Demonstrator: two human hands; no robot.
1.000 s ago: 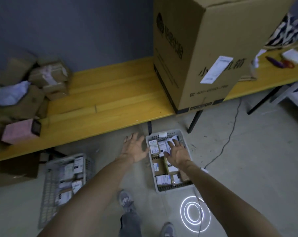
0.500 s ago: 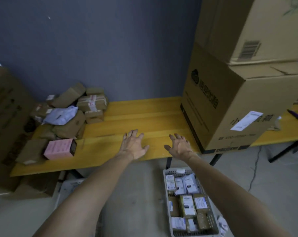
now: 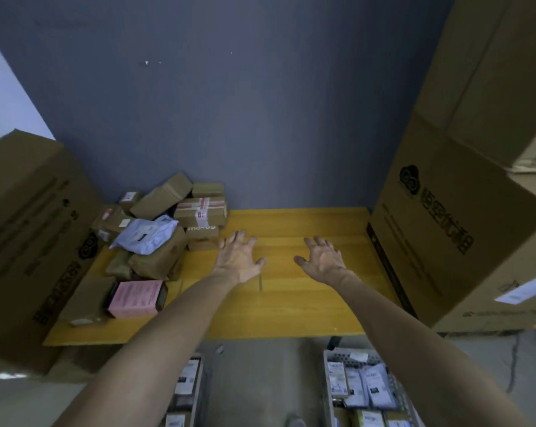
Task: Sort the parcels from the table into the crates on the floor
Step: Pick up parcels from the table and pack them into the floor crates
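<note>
Both hands reach forward over the yellow wooden bench (image 3: 291,309). The left hand (image 3: 240,258) and the right hand (image 3: 322,261) are palm down with fingers spread and straight, holding nothing, and a bare strip of wood lies between them. Whether they touch the surface cannot be told. Beyond the fingertips rises a dark blue wall (image 3: 260,118). To the right of the right hand a large printed carton (image 3: 463,241) stands on the bench, with a second carton (image 3: 500,87) stacked on it. Well to the left of the left hand, at the bench end, stands another big carton (image 3: 26,241). Just left of the left hand lies the heap of parcels (image 3: 162,257), mostly brown cardboard boxes. Below the forearms, on the floor, sit two crates. The right crate (image 3: 346,354) under the right forearm holds labelled packets. The left crate (image 3: 200,389) under the left forearm is partly hidden. A pink box (image 3: 135,298) lies flat at the near edge of the heap, left of the left wrist. A pale poly mailer (image 3: 146,234) lies on top of the heap. A box with red-and-white tape (image 3: 200,211) sits nearest the left fingertips.
</note>
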